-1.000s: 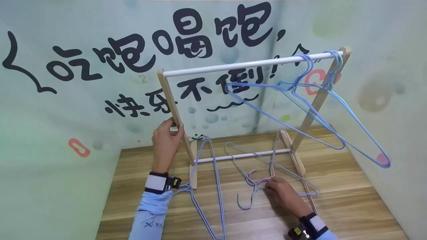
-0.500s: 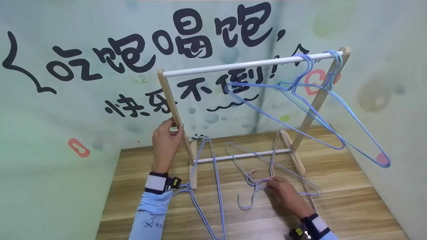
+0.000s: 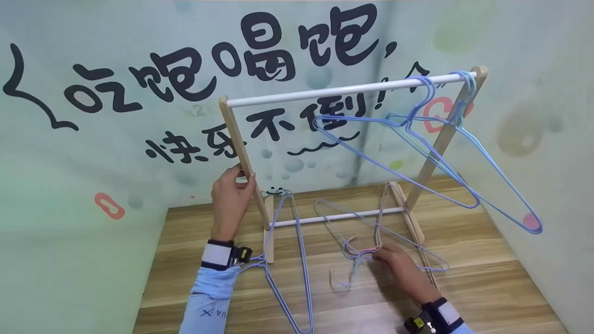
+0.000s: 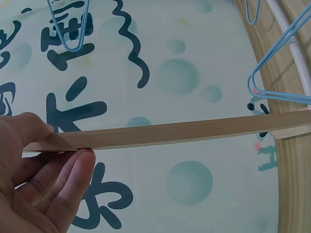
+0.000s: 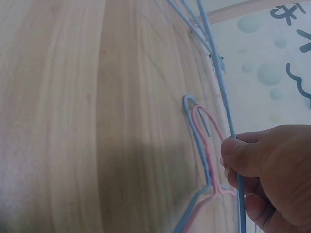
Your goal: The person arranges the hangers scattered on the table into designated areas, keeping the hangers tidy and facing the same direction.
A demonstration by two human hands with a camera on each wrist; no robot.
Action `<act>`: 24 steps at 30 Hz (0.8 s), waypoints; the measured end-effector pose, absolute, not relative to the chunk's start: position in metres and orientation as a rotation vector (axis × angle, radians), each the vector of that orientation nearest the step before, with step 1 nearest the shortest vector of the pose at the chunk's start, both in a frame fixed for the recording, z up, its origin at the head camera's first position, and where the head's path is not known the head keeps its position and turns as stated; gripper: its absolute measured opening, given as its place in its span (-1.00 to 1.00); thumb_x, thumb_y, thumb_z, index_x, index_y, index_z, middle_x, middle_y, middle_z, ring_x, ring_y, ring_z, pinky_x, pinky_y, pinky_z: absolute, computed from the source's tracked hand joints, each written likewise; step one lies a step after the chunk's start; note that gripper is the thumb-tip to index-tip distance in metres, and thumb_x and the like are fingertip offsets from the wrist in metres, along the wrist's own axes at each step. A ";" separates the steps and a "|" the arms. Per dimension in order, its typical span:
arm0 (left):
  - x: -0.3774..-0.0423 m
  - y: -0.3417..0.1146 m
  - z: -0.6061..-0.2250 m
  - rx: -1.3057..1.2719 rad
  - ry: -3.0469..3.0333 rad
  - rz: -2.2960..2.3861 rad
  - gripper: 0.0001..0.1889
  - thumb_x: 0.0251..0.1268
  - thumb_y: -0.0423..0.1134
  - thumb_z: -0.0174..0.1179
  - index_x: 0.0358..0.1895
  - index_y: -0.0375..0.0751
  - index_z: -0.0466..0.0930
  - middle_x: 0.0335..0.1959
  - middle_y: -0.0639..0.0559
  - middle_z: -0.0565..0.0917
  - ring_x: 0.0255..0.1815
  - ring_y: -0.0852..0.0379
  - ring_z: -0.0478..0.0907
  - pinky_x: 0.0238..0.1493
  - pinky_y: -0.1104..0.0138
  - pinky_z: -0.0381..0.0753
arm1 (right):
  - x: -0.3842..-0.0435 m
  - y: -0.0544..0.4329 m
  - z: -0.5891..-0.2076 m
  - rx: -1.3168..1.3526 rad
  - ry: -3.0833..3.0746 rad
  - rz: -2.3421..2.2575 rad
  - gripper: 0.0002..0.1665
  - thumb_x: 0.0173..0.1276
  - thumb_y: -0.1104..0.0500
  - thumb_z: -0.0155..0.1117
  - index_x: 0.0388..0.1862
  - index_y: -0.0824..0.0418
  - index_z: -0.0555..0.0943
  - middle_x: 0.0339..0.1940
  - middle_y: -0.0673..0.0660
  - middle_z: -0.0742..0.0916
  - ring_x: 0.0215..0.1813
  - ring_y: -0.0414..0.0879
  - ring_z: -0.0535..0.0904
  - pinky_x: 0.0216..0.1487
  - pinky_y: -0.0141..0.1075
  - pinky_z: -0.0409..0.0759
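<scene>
My left hand (image 3: 232, 199) grips the left wooden upright (image 3: 235, 132) of a small clothes rack; in the left wrist view thumb and fingers pinch the wooden bar (image 4: 170, 133). Low over the floor, my right hand (image 3: 403, 271) pinches a blue clothes hanger, whose wire (image 5: 224, 102) runs between thumb and fingers in the right wrist view. Behind it lie a pink hanger (image 5: 209, 155) and another blue hanger (image 5: 197, 141), hooks side by side. Several blue hangers (image 3: 441, 160) hang at the right end of the rack's white top rail (image 3: 325, 93).
More blue hangers (image 3: 302, 246) lie at the left, leaning over the lower white rail (image 3: 338, 216). The rack stands on a wood-grain surface (image 3: 185, 278) against a pale wall (image 3: 93, 167) with black lettering. Its right foot (image 3: 408, 213) lies beyond the right hand.
My right hand has shifted slightly right, and the held hanger's hook now looks blurred. The left hand has kept its place on the upright.
</scene>
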State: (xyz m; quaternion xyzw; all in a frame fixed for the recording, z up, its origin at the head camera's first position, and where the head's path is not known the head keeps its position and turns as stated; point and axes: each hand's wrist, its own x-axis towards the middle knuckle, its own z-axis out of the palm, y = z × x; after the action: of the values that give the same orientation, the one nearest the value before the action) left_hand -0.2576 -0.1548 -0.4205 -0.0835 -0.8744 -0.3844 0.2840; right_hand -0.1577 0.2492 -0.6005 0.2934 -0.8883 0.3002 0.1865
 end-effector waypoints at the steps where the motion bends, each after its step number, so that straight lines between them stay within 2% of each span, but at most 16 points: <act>1: -0.258 -0.155 -0.421 -0.222 -2.340 -1.029 -0.81 0.40 -0.28 0.29 -0.07 -0.34 0.68 -0.19 -0.15 0.71 -0.37 0.08 0.75 -0.29 0.20 0.73 | -0.158 0.250 -0.600 0.822 -2.509 0.845 -0.71 0.10 0.55 0.46 -0.30 0.23 0.70 -0.26 0.02 0.68 -0.19 -0.09 0.62 -0.15 -0.13 0.66; 8: -0.257 -0.155 -0.420 -0.220 -2.344 -1.030 -0.79 0.40 -0.28 0.29 -0.04 -0.35 0.67 -0.17 -0.17 0.71 -0.35 0.06 0.75 -0.29 0.22 0.73 | -0.158 0.253 -0.592 0.803 -2.551 0.894 -0.72 0.17 0.55 0.41 -0.23 0.23 0.71 -0.22 0.03 0.69 -0.17 -0.08 0.64 -0.14 -0.13 0.67; 14: -0.257 -0.155 -0.420 -0.219 -2.344 -1.044 -0.81 0.40 -0.28 0.30 -0.05 -0.33 0.68 -0.18 -0.15 0.71 -0.35 0.07 0.75 -0.29 0.22 0.73 | -0.157 0.255 -0.585 0.768 -2.570 0.929 -0.72 0.24 0.54 0.37 -0.19 0.21 0.71 -0.25 0.00 0.68 -0.23 -0.17 0.62 -0.22 -0.21 0.67; 24: -0.258 -0.155 -0.421 -0.209 -2.350 -1.047 -0.78 0.40 -0.27 0.29 -0.03 -0.34 0.68 -0.17 -0.16 0.71 -0.36 0.08 0.75 -0.30 0.22 0.73 | -0.162 0.255 -0.566 0.740 -2.476 0.862 -0.72 0.15 0.55 0.47 -0.25 0.25 0.72 -0.29 0.00 0.68 -0.23 -0.13 0.61 -0.26 -0.18 0.65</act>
State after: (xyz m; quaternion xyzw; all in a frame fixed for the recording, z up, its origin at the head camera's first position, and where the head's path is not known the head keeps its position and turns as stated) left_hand -0.2577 -0.1546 -0.4205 -0.0778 -0.8749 -0.3898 0.2767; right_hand -0.1616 0.2553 -0.5658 0.2656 -0.8892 0.3095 0.2073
